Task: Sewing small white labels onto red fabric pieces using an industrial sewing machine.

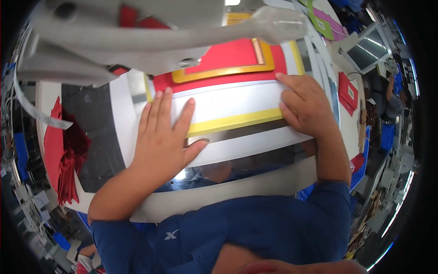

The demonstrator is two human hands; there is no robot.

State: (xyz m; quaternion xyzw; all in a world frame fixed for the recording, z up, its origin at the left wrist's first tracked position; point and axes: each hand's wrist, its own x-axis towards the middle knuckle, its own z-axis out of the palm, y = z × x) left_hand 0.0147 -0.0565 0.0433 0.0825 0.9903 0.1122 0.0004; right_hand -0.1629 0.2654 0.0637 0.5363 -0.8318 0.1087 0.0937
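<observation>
A flat red piece [219, 83], cloth or sheet, lies over a white sheet [237, 101] edged with yellow strips [237, 121]. On the red piece rests a golden-yellow rectangular frame [228, 71], with red showing inside it. My left hand [162, 132] lies flat and open, its spread fingertips at the lower left edge of the red piece and on the white sheet. My right hand [305, 102] has its index finger stretched to the red piece's lower right corner, the other fingers bent on the white sheet. Neither hand shows anything held.
A grey machine body [114, 45] with a pale tube hangs over the far left, hiding part of the frame. Stacked red pieces [68, 150] lie at left on the table. A red packet [348, 93] and a grey-screened panel [367, 48] are at right; green and purple pieces [321, 25] lie beyond.
</observation>
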